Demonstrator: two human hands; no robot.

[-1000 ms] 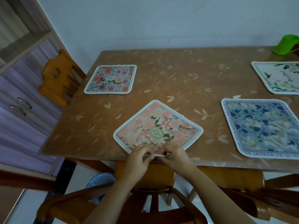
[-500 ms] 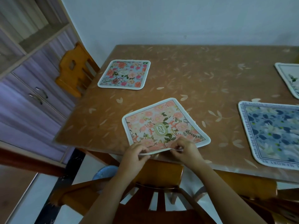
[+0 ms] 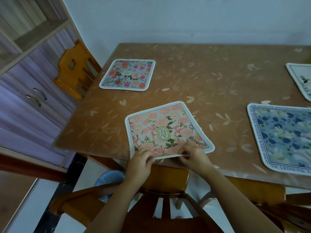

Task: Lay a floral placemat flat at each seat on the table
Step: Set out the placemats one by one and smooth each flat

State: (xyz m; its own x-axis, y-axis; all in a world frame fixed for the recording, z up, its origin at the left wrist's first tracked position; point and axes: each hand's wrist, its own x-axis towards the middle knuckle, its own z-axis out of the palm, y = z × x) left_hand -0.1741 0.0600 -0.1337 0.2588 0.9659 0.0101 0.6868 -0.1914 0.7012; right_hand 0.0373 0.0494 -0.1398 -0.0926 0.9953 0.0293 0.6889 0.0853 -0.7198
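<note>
A pink floral placemat point(image 3: 161, 126) with a green oval label lies skewed at the near edge of the brown table point(image 3: 210, 78). My left hand point(image 3: 140, 163) and my right hand point(image 3: 193, 156) both pinch its near edge, which is lifted slightly off the table. Three other placemats lie flat: a blue-and-pink floral one point(image 3: 128, 74) at the far left, a blue one with lettering round its border point(image 3: 284, 137) at the right, and a white one point(image 3: 301, 78) cut off at the far right.
A wooden chair point(image 3: 74, 69) stands at the table's left end, by a purple cabinet point(image 3: 25, 91). Another chair's back point(image 3: 166, 179) is right below my hands. A blue bowl-like thing point(image 3: 109, 179) sits on the floor under the table.
The pink placemat has turned from a diamond angle toward square with the table edge, both hands still pinching its near edge. My view has shifted left, and the green cup has left the frame.
</note>
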